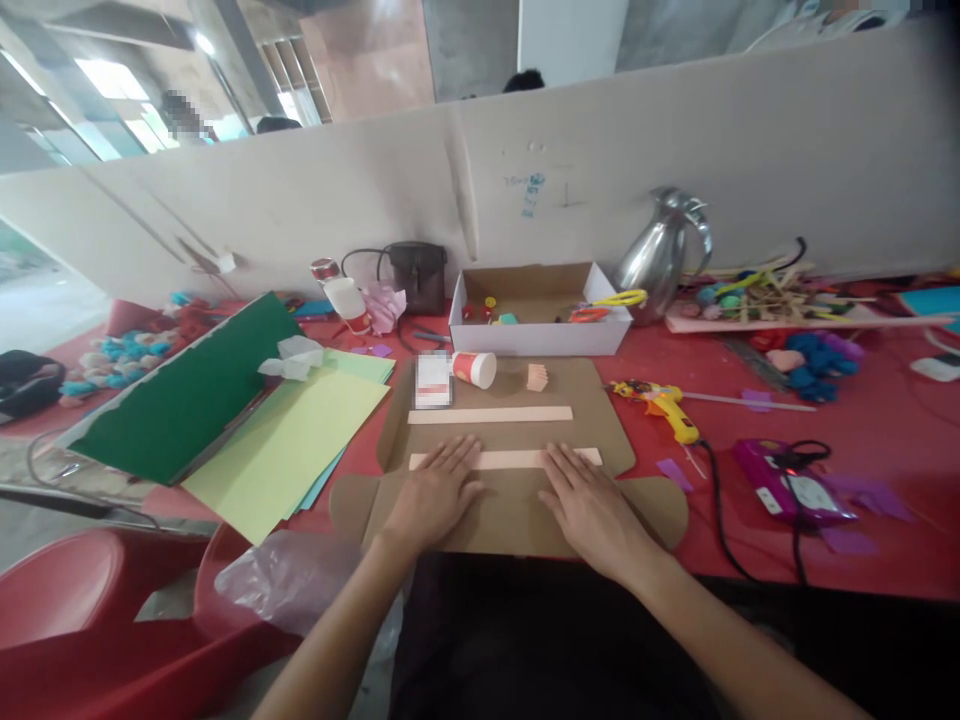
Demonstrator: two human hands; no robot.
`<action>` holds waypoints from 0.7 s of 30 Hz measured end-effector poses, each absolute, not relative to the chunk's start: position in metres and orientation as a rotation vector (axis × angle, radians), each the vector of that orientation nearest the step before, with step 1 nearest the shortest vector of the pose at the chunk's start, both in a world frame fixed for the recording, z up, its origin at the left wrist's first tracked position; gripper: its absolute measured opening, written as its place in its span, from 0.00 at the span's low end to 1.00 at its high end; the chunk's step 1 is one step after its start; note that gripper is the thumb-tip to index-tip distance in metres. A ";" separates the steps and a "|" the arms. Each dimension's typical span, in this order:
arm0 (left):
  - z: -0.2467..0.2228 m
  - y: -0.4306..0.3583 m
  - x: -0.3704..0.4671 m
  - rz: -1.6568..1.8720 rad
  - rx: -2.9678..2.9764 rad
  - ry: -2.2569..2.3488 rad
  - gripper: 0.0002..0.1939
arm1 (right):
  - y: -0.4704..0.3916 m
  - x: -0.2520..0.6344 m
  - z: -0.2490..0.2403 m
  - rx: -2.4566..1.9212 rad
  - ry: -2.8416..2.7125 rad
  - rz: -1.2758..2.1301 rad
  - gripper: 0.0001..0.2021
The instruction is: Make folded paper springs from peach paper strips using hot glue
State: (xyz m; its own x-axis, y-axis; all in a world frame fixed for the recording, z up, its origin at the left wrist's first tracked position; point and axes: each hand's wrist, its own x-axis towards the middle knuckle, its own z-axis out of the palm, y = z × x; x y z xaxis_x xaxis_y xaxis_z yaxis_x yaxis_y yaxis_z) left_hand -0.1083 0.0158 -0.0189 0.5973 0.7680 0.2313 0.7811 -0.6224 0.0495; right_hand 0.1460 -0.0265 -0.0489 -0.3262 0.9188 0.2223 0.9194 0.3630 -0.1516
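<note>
A pale peach paper strip (510,460) lies across the brown cardboard (480,520) in front of me. My left hand (442,490) rests flat on its left part, fingers stretched out. On the right part of the same strip lies my right hand (585,500), its fingers also extended. A second peach strip (491,415) lies parallel, a little farther away, touched by neither hand. Beyond it on the cardboard are a tipped paper cup (476,370), a flat white pack (433,382) whose face is blurred, and a small folded peach paper piece (537,377).
At the right are a yellow glue gun (675,412) and a purple box (791,485) with black cables. Green and yellow paper sheets (300,430) lie left. Behind stand a white box (540,338) holding scissors (615,302) and a steel jug (660,255).
</note>
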 end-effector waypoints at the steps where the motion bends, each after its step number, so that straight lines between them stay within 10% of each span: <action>1: -0.017 0.015 -0.120 -0.345 -2.711 -1.386 0.25 | -0.026 0.146 -0.049 -1.634 -2.361 0.004 0.27; 21: -0.020 -0.006 -0.118 -0.466 -2.509 -1.722 0.17 | -0.016 0.174 -0.054 -1.627 -2.321 -0.175 0.24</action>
